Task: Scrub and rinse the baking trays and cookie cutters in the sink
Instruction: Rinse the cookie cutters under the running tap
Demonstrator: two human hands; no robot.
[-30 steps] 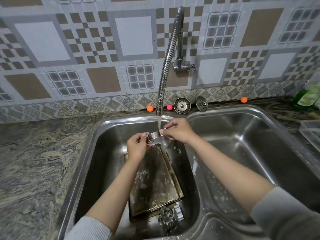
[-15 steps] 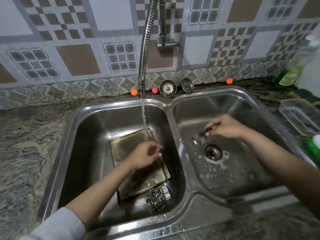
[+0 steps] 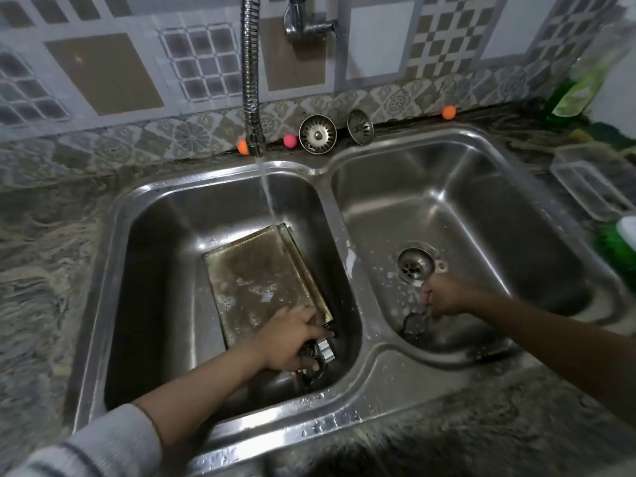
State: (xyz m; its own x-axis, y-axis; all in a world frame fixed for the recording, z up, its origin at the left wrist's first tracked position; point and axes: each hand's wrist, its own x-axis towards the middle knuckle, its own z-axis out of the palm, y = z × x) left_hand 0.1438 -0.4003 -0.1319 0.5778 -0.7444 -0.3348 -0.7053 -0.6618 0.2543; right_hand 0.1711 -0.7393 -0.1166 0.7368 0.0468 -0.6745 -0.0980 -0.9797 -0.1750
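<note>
1. Left hand (image 3: pixel 292 339): curled over cookie cutters (image 3: pixel 318 356) beside baking trays (image 3: pixel 265 280), left basin.
2. Right hand (image 3: pixel 444 297): pinching a cutter (image 3: pixel 414 323), right basin floor.
3. Trays: stained, soapy, lying flat.

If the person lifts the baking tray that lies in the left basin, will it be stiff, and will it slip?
The baking tray looks like flat metal with a raised rim, so it probably stays stiff. Suds and water lie on it, so it may well slip in a wet grip. It rests tilted against the left basin, so it could slide when nudged.
</note>
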